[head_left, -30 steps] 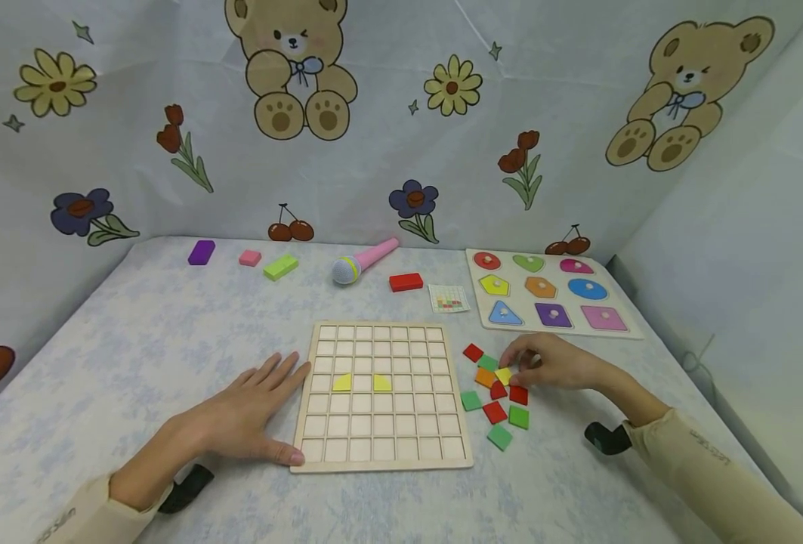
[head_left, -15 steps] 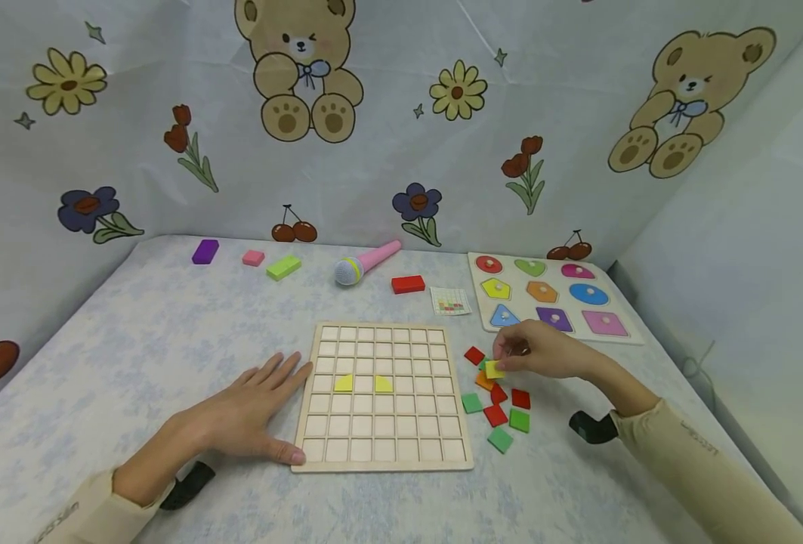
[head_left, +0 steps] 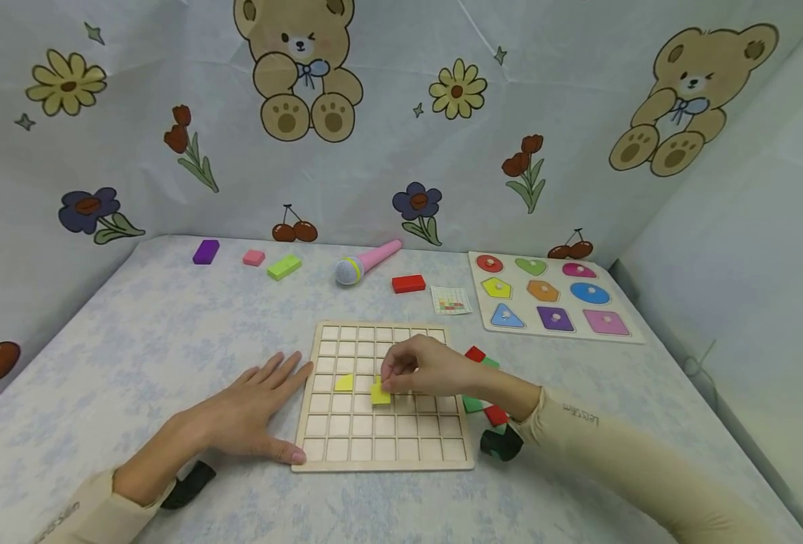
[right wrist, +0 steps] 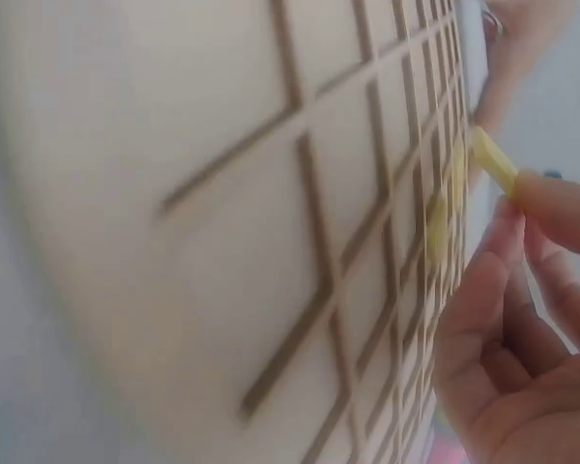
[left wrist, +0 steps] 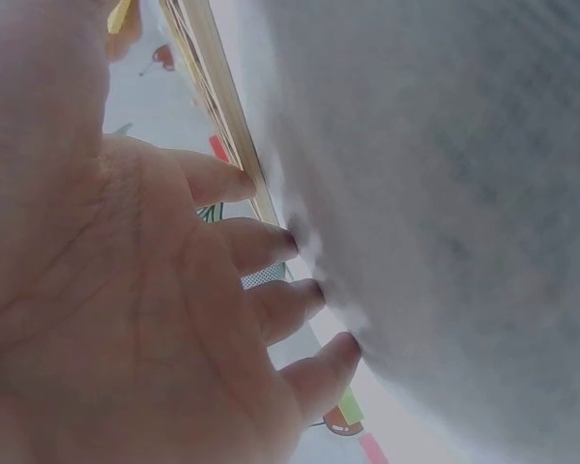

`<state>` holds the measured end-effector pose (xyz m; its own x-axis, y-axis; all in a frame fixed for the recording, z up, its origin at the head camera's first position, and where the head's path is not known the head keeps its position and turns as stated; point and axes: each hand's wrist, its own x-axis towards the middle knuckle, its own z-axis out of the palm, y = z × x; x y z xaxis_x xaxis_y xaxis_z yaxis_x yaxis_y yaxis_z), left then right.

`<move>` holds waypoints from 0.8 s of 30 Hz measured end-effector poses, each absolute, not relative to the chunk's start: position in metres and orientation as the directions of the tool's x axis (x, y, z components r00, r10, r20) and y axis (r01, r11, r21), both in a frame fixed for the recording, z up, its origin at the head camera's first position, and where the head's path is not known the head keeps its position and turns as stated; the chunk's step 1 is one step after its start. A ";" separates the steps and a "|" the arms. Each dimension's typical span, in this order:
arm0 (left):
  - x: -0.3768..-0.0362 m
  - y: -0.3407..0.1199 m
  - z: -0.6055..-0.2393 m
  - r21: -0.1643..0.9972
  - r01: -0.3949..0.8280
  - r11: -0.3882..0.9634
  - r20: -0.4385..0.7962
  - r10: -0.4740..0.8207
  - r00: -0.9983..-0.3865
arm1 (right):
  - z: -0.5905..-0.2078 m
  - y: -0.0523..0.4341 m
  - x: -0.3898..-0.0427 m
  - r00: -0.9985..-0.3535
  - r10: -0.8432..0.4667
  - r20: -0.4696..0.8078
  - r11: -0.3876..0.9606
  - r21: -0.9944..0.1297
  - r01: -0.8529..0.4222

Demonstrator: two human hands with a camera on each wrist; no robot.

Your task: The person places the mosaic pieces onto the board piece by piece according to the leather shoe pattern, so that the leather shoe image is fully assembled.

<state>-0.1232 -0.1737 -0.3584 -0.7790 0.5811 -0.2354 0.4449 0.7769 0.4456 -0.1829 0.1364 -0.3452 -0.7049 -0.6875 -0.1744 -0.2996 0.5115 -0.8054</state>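
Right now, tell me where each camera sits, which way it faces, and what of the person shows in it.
Head: worn on the head, looking forward and down at the table; both forearms show, the left hand flat beside the grid board, the right hand pinching a yellow tile over it.
Left wrist: under the left palm, looking along the fingers to the board's edge.
Right wrist: low over the board; fingertips pinch the tile.
Shared: all three show the grid board; head and right wrist share the tile.

The left hand (head_left: 248, 412) is lying flat, fingers spread and straight; the right hand (head_left: 423, 369) is reaching forward, fingertips pinching together.
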 end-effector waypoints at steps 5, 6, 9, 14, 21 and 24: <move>-0.123 -0.172 -0.359 0.443 0.442 0.780 -0.236 0.577 -0.782 | -0.350 0.111 -0.178 -0.700 -0.705 -0.119 0.536 -0.736 -0.414; -0.123 -0.172 -0.359 0.441 0.440 0.782 -0.238 0.575 -0.783 | -0.350 0.109 -0.177 -0.701 -0.706 -0.103 0.550 -0.703 -0.451; -0.124 -0.172 -0.359 0.439 0.437 0.785 -0.244 0.572 -0.783 | -0.352 0.104 -0.174 -0.703 -0.709 -0.053 0.589 -0.592 -0.550; -0.124 -0.174 -0.359 0.425 0.443 0.790 -0.238 0.569 -0.787 | -0.349 0.103 -0.166 -0.711 -0.703 -0.033 0.631 -0.490 -0.601; -0.123 -0.172 -0.359 0.433 0.449 0.781 -0.226 0.577 -0.785 | -0.343 0.103 -0.156 -0.697 -0.713 -0.077 0.651 -0.441 -0.617; -0.122 -0.171 -0.359 0.440 0.443 0.781 -0.232 0.576 -0.784 | -0.340 0.109 -0.154 -0.694 -0.716 -0.074 0.648 -0.443 -0.620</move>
